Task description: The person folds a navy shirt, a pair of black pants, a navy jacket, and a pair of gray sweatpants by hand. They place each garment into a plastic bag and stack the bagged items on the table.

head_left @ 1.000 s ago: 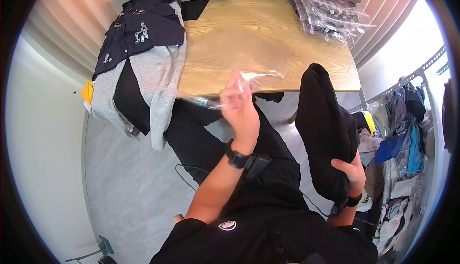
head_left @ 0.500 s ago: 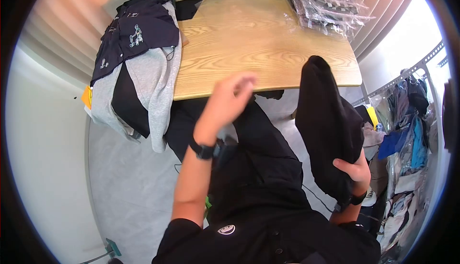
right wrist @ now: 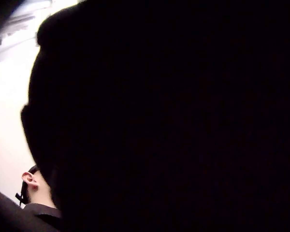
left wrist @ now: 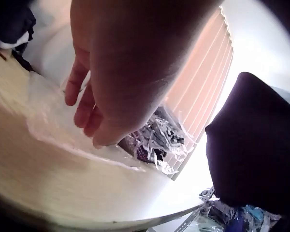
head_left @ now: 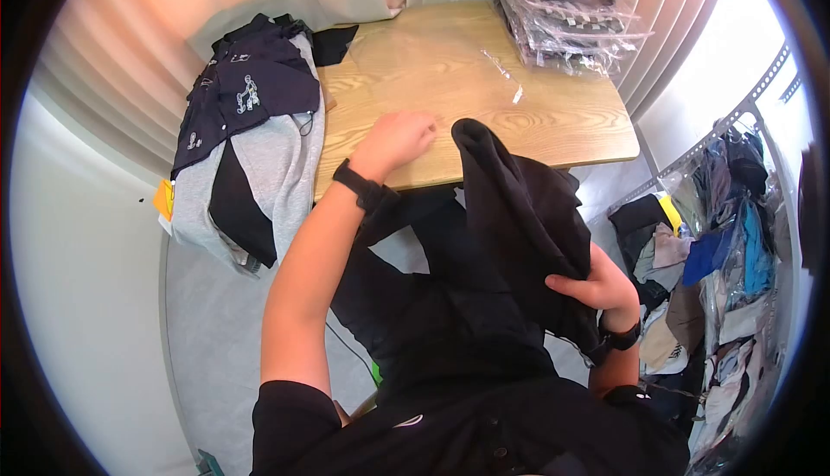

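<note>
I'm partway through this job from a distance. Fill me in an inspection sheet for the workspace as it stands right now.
Surface: wooden table, a bare stretch of grain showing along the near right.
Job's things: black garment, held off the table; clear plastic bag, lying flat on the tabletop.
Clutter: navy garment over a gray garment at the left end; stack of bagged items at the far right.
Grips: right grip holds the black garment, thumb on top; left grip is over the table; whether it pinches the bag, I cannot tell.
Cables: thin dark cord beside the legs; its ends are hidden.
Surroundings: curtains behind; clothes rack to the right.
</note>
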### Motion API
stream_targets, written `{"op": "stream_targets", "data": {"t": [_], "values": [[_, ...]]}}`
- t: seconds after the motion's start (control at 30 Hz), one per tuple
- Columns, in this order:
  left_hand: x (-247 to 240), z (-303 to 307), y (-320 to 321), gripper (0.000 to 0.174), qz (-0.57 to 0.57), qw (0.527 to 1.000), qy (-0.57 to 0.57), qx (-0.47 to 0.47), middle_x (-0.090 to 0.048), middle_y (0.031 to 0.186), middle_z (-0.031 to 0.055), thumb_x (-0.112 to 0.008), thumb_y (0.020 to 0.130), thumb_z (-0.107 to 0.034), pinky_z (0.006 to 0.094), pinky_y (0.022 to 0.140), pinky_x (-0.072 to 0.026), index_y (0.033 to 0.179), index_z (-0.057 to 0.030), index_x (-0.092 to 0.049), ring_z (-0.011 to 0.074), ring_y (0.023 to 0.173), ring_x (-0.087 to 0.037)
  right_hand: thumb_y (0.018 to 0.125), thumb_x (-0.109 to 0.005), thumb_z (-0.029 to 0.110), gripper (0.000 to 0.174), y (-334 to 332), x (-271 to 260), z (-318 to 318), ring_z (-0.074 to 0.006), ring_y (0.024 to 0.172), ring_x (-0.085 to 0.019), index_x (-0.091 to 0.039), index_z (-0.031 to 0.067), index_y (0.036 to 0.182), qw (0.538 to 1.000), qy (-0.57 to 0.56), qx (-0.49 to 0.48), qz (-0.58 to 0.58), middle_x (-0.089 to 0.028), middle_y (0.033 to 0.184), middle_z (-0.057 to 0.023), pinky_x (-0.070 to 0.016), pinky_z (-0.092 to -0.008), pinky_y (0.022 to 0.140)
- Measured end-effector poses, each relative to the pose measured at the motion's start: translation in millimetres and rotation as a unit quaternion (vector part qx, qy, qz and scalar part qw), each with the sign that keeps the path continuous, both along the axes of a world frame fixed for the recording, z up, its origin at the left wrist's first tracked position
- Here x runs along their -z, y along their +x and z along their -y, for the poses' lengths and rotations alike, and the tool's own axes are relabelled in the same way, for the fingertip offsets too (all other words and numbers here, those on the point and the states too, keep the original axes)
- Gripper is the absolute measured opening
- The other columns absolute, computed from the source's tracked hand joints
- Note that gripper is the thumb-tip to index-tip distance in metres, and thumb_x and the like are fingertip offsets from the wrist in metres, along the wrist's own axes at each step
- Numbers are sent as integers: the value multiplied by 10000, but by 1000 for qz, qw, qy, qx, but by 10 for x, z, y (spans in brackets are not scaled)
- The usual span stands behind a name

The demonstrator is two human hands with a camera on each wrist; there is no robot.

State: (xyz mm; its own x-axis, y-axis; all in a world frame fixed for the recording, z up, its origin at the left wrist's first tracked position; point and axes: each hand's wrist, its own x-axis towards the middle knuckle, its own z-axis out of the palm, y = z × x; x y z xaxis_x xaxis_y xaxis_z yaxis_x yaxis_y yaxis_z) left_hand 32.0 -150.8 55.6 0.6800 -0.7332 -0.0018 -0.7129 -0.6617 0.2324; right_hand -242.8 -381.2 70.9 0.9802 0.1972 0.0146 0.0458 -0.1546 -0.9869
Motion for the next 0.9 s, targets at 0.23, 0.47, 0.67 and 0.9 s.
{"op": "stream_targets", "data": {"t": [0.23, 0.47, 0.67, 0.9], "values": [[488, -94, 143, 303, 96, 992, -87, -11, -544, 1175, 181, -554, 840, -187, 410, 894, -444, 1108, -50, -584, 349, 1051, -541, 799, -645, 28, 360, 18, 34, -33, -186, 942, -589, -558, -35, 1143, 998, -44, -34, 28, -655, 1030, -137, -453, -320, 856], [480, -106, 66, 215, 129, 987, -93, -29, -642, 917, 127, -586, 829, -198, 410, 742, -482, 993, -62, -611, 324, 868, -611, 775, -643, 23, 356, 87, 8, -48, -350, 936, -594, -569, -16, 1121, 988, -131, -60, 62, -631, 1035, -190, -459, -370, 846], [407, -277, 18, 164, -45, 984, -169, -38, -620, 702, 89, -677, 767, -159, 319, 611, -475, 901, -66, -662, 213, 673, -616, 770, -644, 23, 340, 72, 41, -52, -391, 947, -579, -570, -24, 1098, 988, -123, -68, 69, -620, 1035, -206, -459, -384, 842], [252, -362, -26, 166, -143, 966, -214, -30, -629, 900, 95, -670, 771, -122, 283, 671, -473, 916, -39, -673, 193, 756, -611, 766, -650, 25, 324, 64, 60, -72, -390, 934, -586, -576, -28, 1077, 989, -100, -79, 69, -623, 1013, -209, -464, -384, 829]]}}
